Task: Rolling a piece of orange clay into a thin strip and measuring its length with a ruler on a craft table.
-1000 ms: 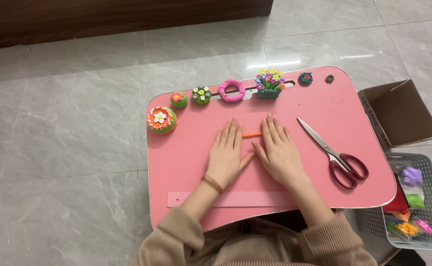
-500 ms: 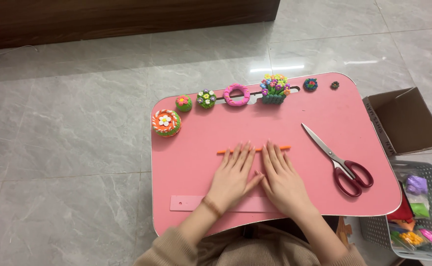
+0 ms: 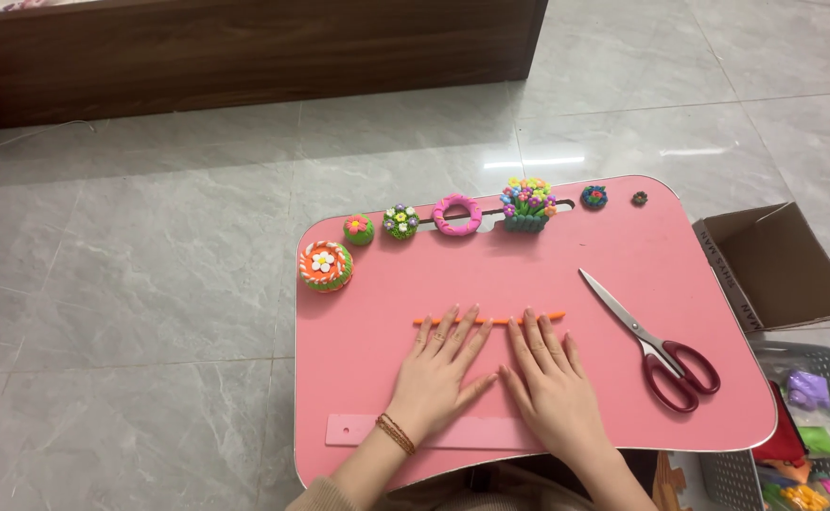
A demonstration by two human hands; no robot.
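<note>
pink bench [image 3: 680, 284] seen from above, set on a grey tiled floor. thin orange clay rope [image 3: 490, 321] lying level across the bench middle, under the fingertips of both hands, its ends sticking out at 9 and 3 o'clock. left hand [image 3: 441, 371] flat, palm down, fingers spread, tips resting on the rope; beaded band at the wrist. right hand [image 3: 549, 380] flat just beside it, fingers loosely spread, tips likewise on the rope; nothing pinched by either. rope slim, even, bright orange, matt. likely soft and very light, easy to dent, stretch or snap; best lifted with support at both ends or under the middle, not pulled by one tip. red-handled scissors [image 3: 653, 344] at 3 o'clock of the right hand, blades shut. pink strip [image 3: 358, 431] at 6 o'clock, partly beneath the wrists. row of small clay flowers [image 3: 525, 203] and a pink ring [image 3: 456, 214] along the 12 o'clock edge. cardboard box [image 3: 776, 267] and grey basket [image 3: 817, 426] off the bench at 3 to 4 o'clock.
</note>
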